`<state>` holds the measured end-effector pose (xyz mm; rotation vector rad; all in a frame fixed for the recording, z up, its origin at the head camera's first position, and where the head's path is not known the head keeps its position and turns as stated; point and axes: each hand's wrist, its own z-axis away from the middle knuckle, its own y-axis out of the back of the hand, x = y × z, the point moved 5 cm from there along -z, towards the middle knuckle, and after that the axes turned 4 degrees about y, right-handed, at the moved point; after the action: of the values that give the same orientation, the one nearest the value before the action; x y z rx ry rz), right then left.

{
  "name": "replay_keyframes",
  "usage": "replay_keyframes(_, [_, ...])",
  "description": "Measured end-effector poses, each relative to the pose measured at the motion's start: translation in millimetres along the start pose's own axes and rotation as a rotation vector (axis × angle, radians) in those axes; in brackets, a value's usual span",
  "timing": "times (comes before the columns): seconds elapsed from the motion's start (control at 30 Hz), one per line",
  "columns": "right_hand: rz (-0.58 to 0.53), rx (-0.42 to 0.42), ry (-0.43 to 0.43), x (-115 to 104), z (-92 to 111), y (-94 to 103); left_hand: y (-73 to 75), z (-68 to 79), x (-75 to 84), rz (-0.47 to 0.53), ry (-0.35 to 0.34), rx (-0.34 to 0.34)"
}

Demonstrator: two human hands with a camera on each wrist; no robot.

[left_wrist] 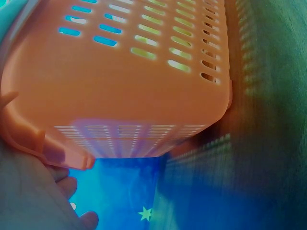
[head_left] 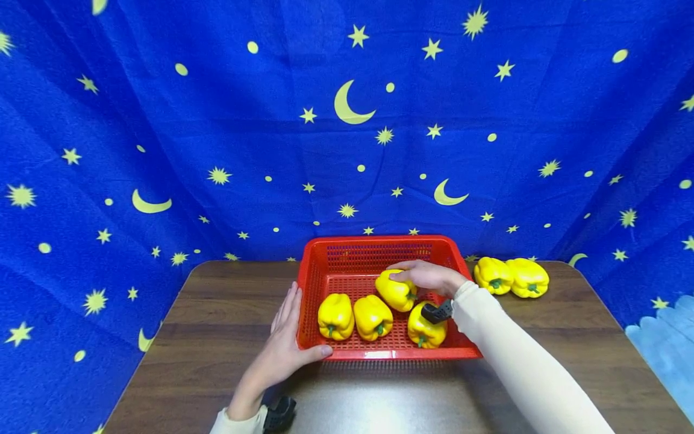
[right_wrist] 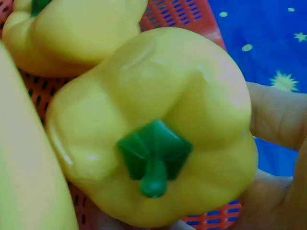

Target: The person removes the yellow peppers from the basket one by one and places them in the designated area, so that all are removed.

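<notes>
My right hand [head_left: 428,276] grips a yellow bell pepper [head_left: 394,292] inside the red basket [head_left: 390,354]. In the right wrist view that pepper [right_wrist: 206,158] shows its green stem to the camera, with fingers and thumb around its far side. Three more yellow peppers lie in the basket: one at left [head_left: 335,316], one in the middle [head_left: 372,317] and one at right [head_left: 425,330], partly behind the black wrist strap. My left hand [head_left: 287,343] rests at the basket's front left corner, fingers straight along the side, thumb on the front rim.
Two yellow peppers [head_left: 493,275] lie side by side on the wooden table [head_left: 217,325], right of the basket. Behind the table hangs a blue cloth [head_left: 271,150] with moons and stars. Something light blue [head_left: 661,337] is at the far right.
</notes>
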<state>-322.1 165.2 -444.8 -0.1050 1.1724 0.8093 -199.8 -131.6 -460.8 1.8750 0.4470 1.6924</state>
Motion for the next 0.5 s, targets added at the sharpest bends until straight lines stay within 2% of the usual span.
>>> replay_keyframes(0.5, [-0.043,0.169,0.216,-14.6,43.3,19.9,-0.8,-0.2,0.8,0.015,0.005,-0.004])
